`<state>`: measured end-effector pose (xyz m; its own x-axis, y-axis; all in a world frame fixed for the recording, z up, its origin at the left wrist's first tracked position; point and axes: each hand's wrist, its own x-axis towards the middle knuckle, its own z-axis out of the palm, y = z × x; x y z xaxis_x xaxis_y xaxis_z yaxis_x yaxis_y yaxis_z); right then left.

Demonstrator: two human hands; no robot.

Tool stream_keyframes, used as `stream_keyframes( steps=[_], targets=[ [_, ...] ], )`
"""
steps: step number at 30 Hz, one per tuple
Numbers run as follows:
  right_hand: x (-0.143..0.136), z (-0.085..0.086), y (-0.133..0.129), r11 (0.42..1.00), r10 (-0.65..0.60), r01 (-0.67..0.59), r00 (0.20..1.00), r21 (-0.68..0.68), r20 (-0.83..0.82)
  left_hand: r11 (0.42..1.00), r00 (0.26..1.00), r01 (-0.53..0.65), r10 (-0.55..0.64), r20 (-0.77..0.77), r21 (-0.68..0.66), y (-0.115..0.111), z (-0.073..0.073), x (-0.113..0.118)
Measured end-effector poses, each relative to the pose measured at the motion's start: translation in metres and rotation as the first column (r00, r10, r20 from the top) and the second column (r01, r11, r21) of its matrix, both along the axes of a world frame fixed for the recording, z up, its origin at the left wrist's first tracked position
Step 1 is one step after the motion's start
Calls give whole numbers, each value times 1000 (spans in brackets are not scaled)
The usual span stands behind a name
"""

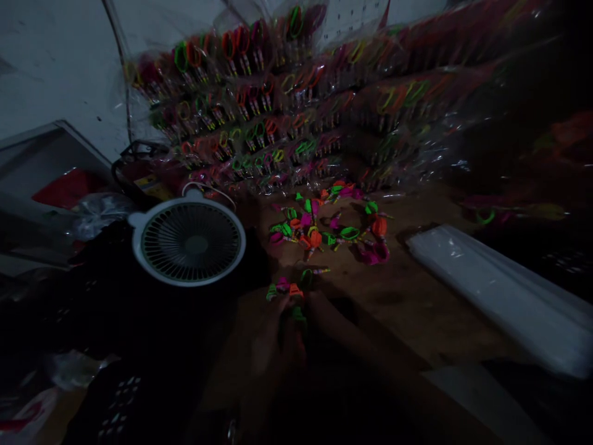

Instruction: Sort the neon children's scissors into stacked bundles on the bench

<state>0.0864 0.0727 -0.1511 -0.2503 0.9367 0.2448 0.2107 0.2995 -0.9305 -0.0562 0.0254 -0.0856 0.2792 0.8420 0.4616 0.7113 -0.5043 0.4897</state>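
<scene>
While the left hand (273,315) closes around small green, magenta and orange plastic pieces (295,290) at the near edge of the brown surface (393,290), the right hand (315,303) meets it, its grip too dark to tell; similar loose pieces (315,238) lie farther off.

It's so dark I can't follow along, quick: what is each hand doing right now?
Left hand: seems closed on a bunch of bright plastic pieces.
Right hand: beside that bunch; too dark to tell whether open or closed.
</scene>
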Motion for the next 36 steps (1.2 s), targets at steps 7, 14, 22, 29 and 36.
stream_keyframes(
  steps=[7, 14, 22, 29, 36],
  targets=[
    [51, 12, 23, 993, 103, -112, 970, 28, 221, 998, 990, 27, -36, -136, -64, 11, 3, -7],
    [51, 5, 39, 943, -266, 326, 631, 62, 728, 971, 937, 142, -195, -290, -192, 15, 26, 1],
    [62, 1, 10, 922, -325, 352, 930, -162, 168, 970, 897, 210, -242, -369, -126, 25, 0, -2],
    [28, -19, 1, 898, -294, 193, 932, -396, -213, 988, 895, 74, -124, -428, -133, 20, 8, 7],
    [29, -20, -4, 900, -410, 406, 912, -159, 8, 986, 948, 38, -87, -304, -164, 16, 12, 9]
  ],
)
